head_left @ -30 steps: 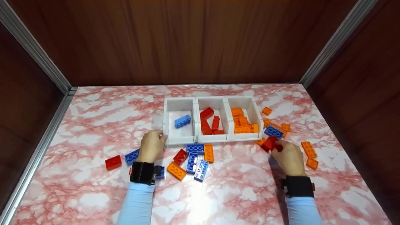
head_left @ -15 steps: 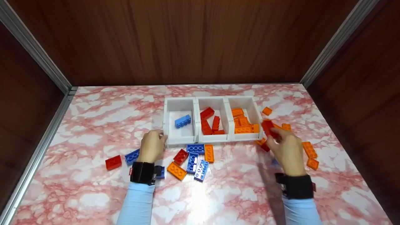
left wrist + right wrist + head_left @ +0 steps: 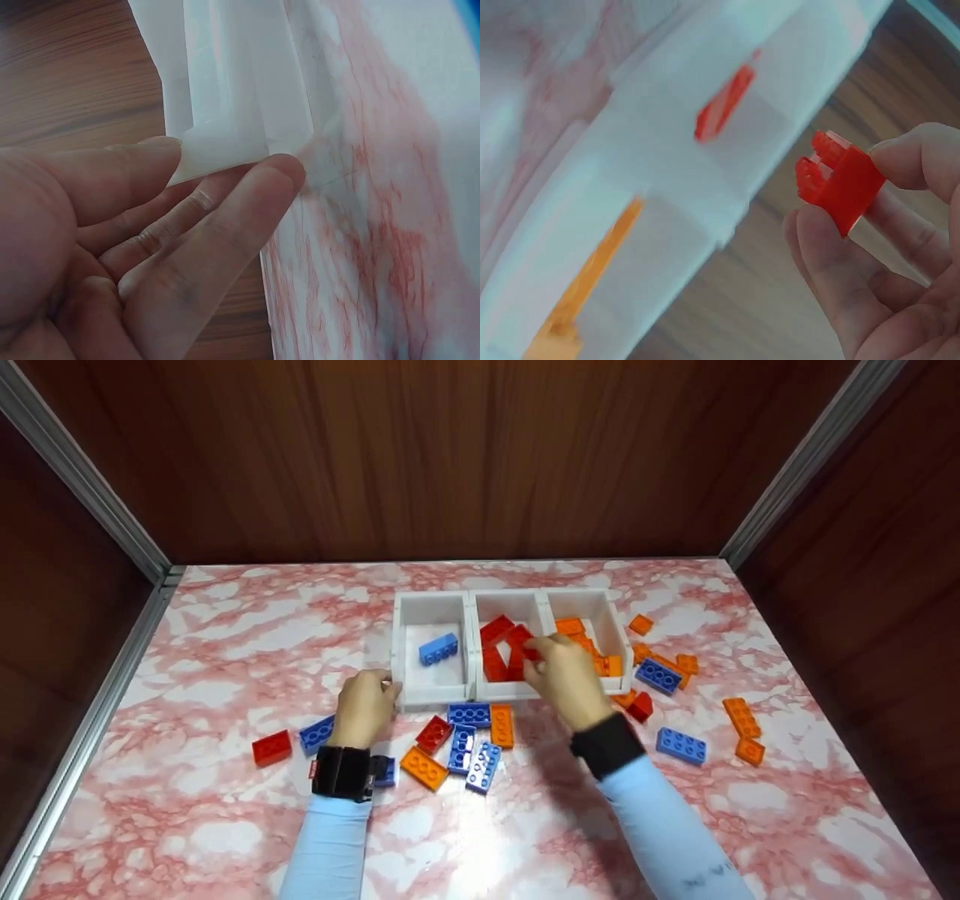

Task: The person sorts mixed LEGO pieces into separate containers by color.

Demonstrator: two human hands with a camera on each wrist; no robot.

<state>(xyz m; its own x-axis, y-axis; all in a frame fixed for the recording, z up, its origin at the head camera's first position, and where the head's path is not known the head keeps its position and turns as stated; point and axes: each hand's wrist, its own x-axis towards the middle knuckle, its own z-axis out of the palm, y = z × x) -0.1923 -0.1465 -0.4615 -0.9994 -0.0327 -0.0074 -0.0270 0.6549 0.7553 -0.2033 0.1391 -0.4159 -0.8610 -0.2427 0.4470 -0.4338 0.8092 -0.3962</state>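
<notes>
White tray (image 3: 435, 692), left hand (image 3: 364, 706) pinching it, divides red bricks (image 3: 493, 665), orange bricks (image 3: 570, 627), a blue brick (image 3: 438, 649); right hand (image 3: 568, 679) pinches red block (image 3: 850, 189)

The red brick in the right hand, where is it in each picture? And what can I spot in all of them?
Head: the red brick is just right of the middle, at the tips of the right hand.
Left wrist: it is not in this picture.
Right wrist: the red brick is right of the middle, pinched by the right hand.
Shared landmark: the white box shows in all three.
</notes>
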